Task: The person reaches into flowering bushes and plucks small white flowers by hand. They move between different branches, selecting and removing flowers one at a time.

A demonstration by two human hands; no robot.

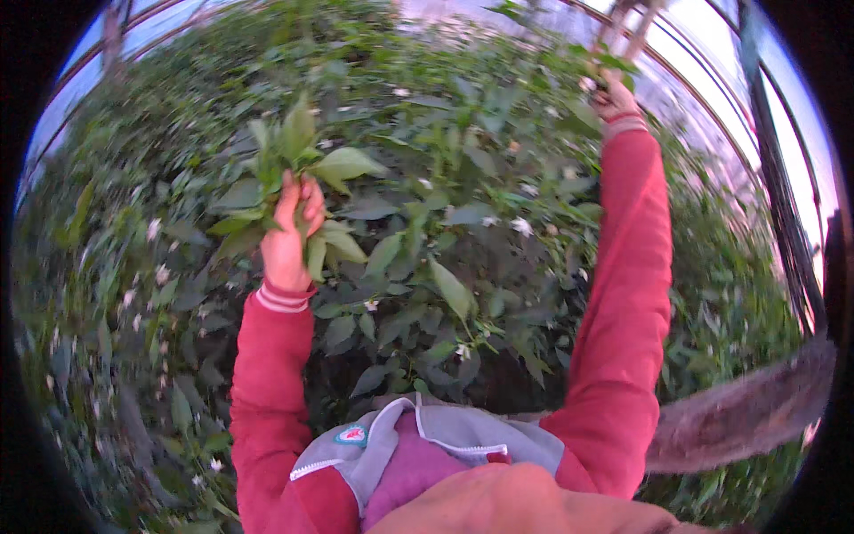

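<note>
My left hand (pixel 290 233) grips a bunch of leafy green shoots (pixel 300 137), whose broad leaves spread above and below the fingers. Far forward at the upper right, my right hand (pixel 614 100) is curled around a leafy shoot tip (pixel 617 63), somewhat blurred. Before me stands a dense growth of pepper plants (pixel 400 267) with small white flowers (pixel 522 227). The stems below the foliage are mostly hidden. Both arms wear red sleeves with striped cuffs.
A wooden rail (pixel 740 414) runs from my right side outward. Behind my right hand rises a wooden post (pixel 640 33). Greenhouse framing with clear sheeting (pixel 720 73) curves along the right, and a dark upright (pixel 777 153) stands there. More plants (pixel 87 300) fill the left.
</note>
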